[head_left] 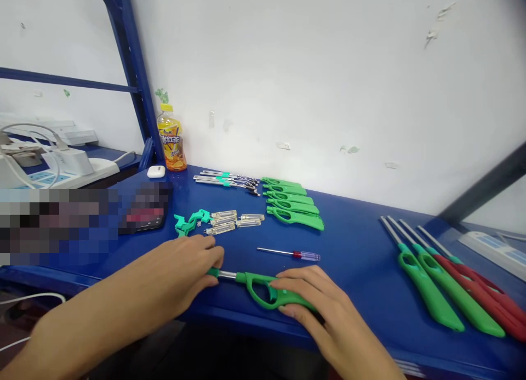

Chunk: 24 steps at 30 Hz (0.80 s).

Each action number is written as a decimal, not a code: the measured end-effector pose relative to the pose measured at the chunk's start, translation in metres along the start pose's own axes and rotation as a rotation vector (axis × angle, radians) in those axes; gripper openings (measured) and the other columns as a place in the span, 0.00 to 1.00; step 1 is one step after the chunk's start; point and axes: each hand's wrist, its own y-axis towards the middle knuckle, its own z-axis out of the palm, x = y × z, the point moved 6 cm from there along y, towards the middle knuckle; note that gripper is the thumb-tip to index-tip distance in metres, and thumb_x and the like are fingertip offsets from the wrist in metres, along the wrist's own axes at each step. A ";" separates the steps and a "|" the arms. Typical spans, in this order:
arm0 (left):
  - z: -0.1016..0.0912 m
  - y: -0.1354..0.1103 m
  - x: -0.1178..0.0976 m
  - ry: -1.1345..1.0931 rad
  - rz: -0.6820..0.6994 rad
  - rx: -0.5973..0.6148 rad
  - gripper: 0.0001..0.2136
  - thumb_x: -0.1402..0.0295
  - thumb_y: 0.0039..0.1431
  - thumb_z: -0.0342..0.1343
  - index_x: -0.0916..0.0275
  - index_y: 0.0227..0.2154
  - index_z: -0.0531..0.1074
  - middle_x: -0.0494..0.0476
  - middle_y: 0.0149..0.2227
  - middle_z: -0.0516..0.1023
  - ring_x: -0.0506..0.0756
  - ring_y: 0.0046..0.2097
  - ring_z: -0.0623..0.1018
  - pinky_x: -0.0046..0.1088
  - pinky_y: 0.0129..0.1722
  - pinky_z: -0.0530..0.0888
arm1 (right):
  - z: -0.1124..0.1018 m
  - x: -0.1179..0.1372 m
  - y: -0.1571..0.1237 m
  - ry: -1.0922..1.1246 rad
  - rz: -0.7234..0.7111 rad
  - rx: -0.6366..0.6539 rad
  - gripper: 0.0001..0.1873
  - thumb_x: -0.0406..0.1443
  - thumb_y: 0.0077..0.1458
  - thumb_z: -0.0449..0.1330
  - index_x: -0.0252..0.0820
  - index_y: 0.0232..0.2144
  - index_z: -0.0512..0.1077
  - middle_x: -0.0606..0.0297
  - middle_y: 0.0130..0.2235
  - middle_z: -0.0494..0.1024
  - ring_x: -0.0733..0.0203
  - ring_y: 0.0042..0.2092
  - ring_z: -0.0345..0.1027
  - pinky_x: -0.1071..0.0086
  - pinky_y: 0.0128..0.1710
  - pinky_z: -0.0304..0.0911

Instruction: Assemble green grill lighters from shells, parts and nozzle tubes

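Observation:
A green gas lighter (241, 277) lies level along the front edge of the blue table, its metal tube to the left. My right hand (318, 298) is closed round its handle, thumb below and fingers over the top near the trigger. My left hand (197, 259) pinches a small teal piece (213, 272) at the tube. How far the tube runs inside that hand is hidden. Just behind the lighter is a screwdriver (306, 256) with a clear purple and red handle. Beyond are clear fuel cylinders (224, 221) and teal plastic pieces (189, 225).
Green handle shells (293, 204) and metal tubes with wires (226, 180) lie near the wall. Several lighters, green (431, 289) and red (485, 287), rest at right. A drink bottle (172, 141), white earbud case (156, 172) and dark phone (152, 221) stand at left.

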 end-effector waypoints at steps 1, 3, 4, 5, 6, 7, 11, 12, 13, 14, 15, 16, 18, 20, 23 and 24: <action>0.006 0.005 -0.006 -0.015 0.029 0.061 0.08 0.76 0.68 0.62 0.53 0.42 0.75 0.49 0.42 0.80 0.58 0.42 0.80 0.34 0.42 0.70 | 0.000 0.000 -0.001 0.000 -0.013 -0.009 0.16 0.34 0.71 0.62 0.61 0.55 0.77 0.70 0.56 0.81 0.57 0.58 0.74 0.65 0.59 0.71; 0.011 0.014 -0.020 -0.022 0.095 0.082 0.05 0.73 0.72 0.59 0.54 0.41 0.72 0.51 0.43 0.79 0.58 0.43 0.79 0.34 0.42 0.69 | -0.001 0.001 -0.002 -0.006 -0.037 -0.036 0.15 0.34 0.71 0.63 0.60 0.55 0.77 0.70 0.55 0.81 0.57 0.57 0.74 0.66 0.58 0.71; 0.011 0.018 -0.024 0.010 0.087 0.061 0.03 0.71 0.75 0.56 0.55 0.44 0.72 0.53 0.46 0.79 0.60 0.46 0.79 0.36 0.46 0.69 | -0.001 0.001 -0.002 -0.011 -0.047 -0.053 0.15 0.34 0.71 0.63 0.60 0.55 0.77 0.71 0.55 0.82 0.57 0.57 0.74 0.66 0.58 0.71; 0.012 0.021 -0.027 0.017 0.093 0.056 0.03 0.70 0.76 0.55 0.55 0.44 0.71 0.53 0.46 0.79 0.60 0.46 0.79 0.37 0.46 0.69 | -0.001 0.001 -0.003 -0.018 -0.059 -0.071 0.15 0.34 0.71 0.63 0.60 0.55 0.76 0.71 0.55 0.82 0.57 0.57 0.75 0.67 0.58 0.71; 0.012 0.023 -0.028 0.004 0.091 0.057 0.03 0.69 0.77 0.54 0.55 0.44 0.71 0.53 0.45 0.79 0.60 0.45 0.79 0.36 0.44 0.69 | -0.002 0.002 -0.003 -0.026 -0.069 -0.089 0.15 0.35 0.71 0.63 0.60 0.55 0.76 0.71 0.55 0.82 0.57 0.57 0.75 0.67 0.57 0.71; 0.012 0.025 -0.028 0.001 0.087 0.062 0.02 0.67 0.77 0.54 0.55 0.45 0.71 0.52 0.44 0.79 0.60 0.43 0.79 0.36 0.42 0.69 | -0.002 0.002 -0.004 -0.034 -0.077 -0.108 0.15 0.35 0.72 0.62 0.61 0.56 0.75 0.71 0.55 0.82 0.58 0.56 0.75 0.67 0.57 0.71; 0.005 0.031 -0.019 -0.007 0.075 0.030 0.07 0.61 0.79 0.52 0.55 0.49 0.72 0.52 0.44 0.82 0.59 0.42 0.81 0.35 0.41 0.70 | -0.005 -0.001 -0.005 -0.101 -0.039 -0.207 0.15 0.41 0.73 0.61 0.61 0.59 0.71 0.71 0.52 0.83 0.56 0.52 0.79 0.64 0.51 0.74; 0.003 0.031 -0.017 -0.012 0.083 0.004 0.08 0.60 0.80 0.51 0.55 0.50 0.72 0.52 0.44 0.82 0.59 0.43 0.82 0.35 0.42 0.71 | -0.006 -0.002 -0.006 -0.131 -0.018 -0.239 0.15 0.43 0.72 0.61 0.61 0.59 0.71 0.70 0.50 0.84 0.54 0.50 0.80 0.63 0.49 0.75; 0.002 0.031 -0.016 -0.016 0.093 -0.023 0.09 0.60 0.80 0.50 0.54 0.51 0.73 0.53 0.46 0.82 0.59 0.44 0.82 0.35 0.43 0.72 | -0.007 -0.003 -0.007 -0.160 -0.006 -0.265 0.15 0.45 0.72 0.61 0.59 0.59 0.71 0.69 0.49 0.84 0.54 0.48 0.80 0.63 0.46 0.76; 0.001 0.029 -0.014 -0.018 0.104 -0.053 0.10 0.60 0.80 0.50 0.54 0.54 0.73 0.53 0.48 0.82 0.59 0.47 0.82 0.35 0.46 0.72 | -0.007 -0.004 -0.008 -0.183 -0.004 -0.285 0.15 0.47 0.72 0.60 0.58 0.58 0.72 0.68 0.48 0.85 0.53 0.46 0.81 0.62 0.45 0.76; 0.000 0.027 -0.013 -0.019 0.116 -0.083 0.12 0.60 0.80 0.50 0.53 0.58 0.72 0.54 0.51 0.82 0.59 0.49 0.82 0.35 0.48 0.73 | -0.007 -0.004 -0.009 -0.197 -0.012 -0.298 0.15 0.48 0.73 0.59 0.57 0.58 0.72 0.67 0.47 0.85 0.53 0.45 0.81 0.62 0.44 0.76; 0.000 0.025 -0.012 -0.021 0.124 -0.102 0.14 0.60 0.80 0.50 0.53 0.61 0.71 0.56 0.54 0.81 0.60 0.52 0.82 0.35 0.50 0.73 | -0.007 -0.003 -0.009 -0.202 -0.025 -0.304 0.14 0.48 0.73 0.59 0.56 0.57 0.73 0.67 0.46 0.85 0.53 0.44 0.82 0.63 0.43 0.76; 0.002 0.022 -0.011 -0.052 0.118 -0.090 0.15 0.60 0.79 0.51 0.52 0.63 0.72 0.56 0.55 0.81 0.59 0.53 0.82 0.34 0.51 0.74 | -0.005 -0.002 -0.011 -0.202 -0.046 -0.308 0.15 0.48 0.74 0.58 0.55 0.56 0.74 0.66 0.45 0.85 0.55 0.43 0.82 0.65 0.41 0.75; 0.003 0.023 -0.010 -0.103 0.091 -0.024 0.12 0.63 0.79 0.52 0.53 0.56 0.77 0.54 0.51 0.83 0.57 0.50 0.83 0.32 0.48 0.74 | -0.005 -0.002 -0.012 -0.199 -0.055 -0.312 0.16 0.49 0.74 0.58 0.53 0.56 0.75 0.66 0.42 0.85 0.56 0.40 0.82 0.67 0.38 0.74; -0.003 0.028 -0.015 -0.159 0.064 0.067 0.09 0.66 0.78 0.54 0.56 0.48 0.80 0.52 0.43 0.84 0.56 0.44 0.83 0.31 0.45 0.74 | -0.004 0.000 -0.013 -0.187 -0.081 -0.314 0.17 0.49 0.74 0.58 0.50 0.56 0.77 0.65 0.40 0.85 0.57 0.38 0.82 0.68 0.36 0.73; -0.007 0.030 -0.018 -0.181 0.074 0.078 0.08 0.66 0.77 0.54 0.56 0.46 0.80 0.51 0.41 0.84 0.56 0.43 0.83 0.30 0.44 0.73 | -0.004 0.000 -0.013 -0.182 -0.093 -0.319 0.17 0.48 0.74 0.58 0.49 0.56 0.77 0.64 0.39 0.85 0.57 0.37 0.82 0.68 0.36 0.72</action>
